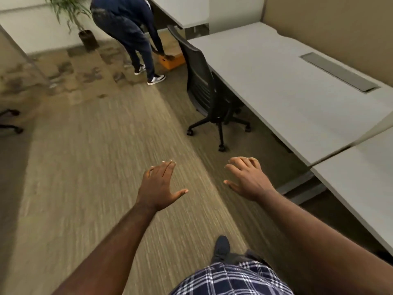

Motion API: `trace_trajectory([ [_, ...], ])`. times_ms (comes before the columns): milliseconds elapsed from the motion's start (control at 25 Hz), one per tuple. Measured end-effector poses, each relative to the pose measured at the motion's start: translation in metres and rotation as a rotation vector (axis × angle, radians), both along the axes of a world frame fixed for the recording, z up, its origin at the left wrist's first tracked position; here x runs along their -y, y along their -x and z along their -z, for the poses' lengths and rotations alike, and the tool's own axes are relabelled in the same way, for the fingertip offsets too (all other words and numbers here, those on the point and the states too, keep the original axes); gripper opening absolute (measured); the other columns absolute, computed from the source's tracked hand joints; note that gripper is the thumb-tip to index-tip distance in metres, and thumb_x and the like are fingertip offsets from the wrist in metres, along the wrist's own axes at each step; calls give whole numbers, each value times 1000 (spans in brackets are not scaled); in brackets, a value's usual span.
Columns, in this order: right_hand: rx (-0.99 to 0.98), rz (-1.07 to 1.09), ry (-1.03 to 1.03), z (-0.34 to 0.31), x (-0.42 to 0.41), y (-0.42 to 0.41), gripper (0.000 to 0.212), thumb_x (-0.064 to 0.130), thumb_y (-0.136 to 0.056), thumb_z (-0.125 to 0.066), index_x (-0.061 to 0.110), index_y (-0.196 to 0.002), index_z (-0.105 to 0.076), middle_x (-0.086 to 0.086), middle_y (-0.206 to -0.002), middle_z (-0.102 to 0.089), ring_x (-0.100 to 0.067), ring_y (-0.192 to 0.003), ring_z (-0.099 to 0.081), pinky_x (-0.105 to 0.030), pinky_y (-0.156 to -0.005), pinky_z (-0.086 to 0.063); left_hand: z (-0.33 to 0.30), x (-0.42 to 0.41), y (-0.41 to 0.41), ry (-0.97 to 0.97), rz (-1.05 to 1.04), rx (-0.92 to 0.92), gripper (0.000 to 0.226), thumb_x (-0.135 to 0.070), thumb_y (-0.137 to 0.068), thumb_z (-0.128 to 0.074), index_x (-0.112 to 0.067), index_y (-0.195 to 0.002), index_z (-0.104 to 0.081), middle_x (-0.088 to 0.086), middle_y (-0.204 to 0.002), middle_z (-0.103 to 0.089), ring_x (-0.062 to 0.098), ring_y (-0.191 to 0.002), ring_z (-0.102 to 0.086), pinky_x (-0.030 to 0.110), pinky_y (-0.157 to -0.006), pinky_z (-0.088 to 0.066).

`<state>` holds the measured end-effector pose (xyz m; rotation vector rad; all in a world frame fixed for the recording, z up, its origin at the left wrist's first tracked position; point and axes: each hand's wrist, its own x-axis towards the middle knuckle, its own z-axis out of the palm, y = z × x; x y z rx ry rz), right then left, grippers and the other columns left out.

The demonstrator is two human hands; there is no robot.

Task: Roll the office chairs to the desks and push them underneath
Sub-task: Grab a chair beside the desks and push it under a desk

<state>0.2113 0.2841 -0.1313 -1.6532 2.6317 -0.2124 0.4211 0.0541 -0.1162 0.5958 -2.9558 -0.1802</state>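
Both hands reach forward over the striped carpet (pixel 89 167), holding nothing: the left hand (pixel 158 186) flat with fingers together and thumb out, the right hand (pixel 247 177) with fingers spread and slightly bent. Ahead, a black office chair (pixel 202 81) sits tucked against a grey desk (pixel 276 81). Farther off, another person (pixel 127 28) bends over an orange box (pixel 172 61) near a potted plant (pixel 85 37).

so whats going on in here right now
The person wearing the camera holds both hands out open over the carpet, left hand and right hand, gripping nothing. Ahead, a black office chair stands at the grey desk, its seat partly beneath the top and its base still out. Another chair's base shows at the far left. A second person bends over an orange box near a potted plant.
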Motion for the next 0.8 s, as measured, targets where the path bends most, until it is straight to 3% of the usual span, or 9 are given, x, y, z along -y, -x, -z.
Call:
trace_trajectory([
  [480, 42, -163, -24, 3, 223, 146, 56, 53, -93, -55, 28, -142, -42, 1, -153, -37, -20, -144, -25, -48, -117, -17, 7, 184, 94, -59, -218, 1, 96, -67, -75, -72, -7, -145, -44, 11, -148, -47, 27, -138, -42, 52, -110, -31],
  [800, 23, -48, -21, 10, 384, 201, 61, 55, -93, -55, 30, -146, -37, 2, -157, -33, -20, -147, -21, -50, -118, -14, 19, 366, 169, -69, -81, 33, 98, -71, -77, -65, -10, -149, -38, 8, -152, -43, 23, -142, -35, 51, -114, -24],
])
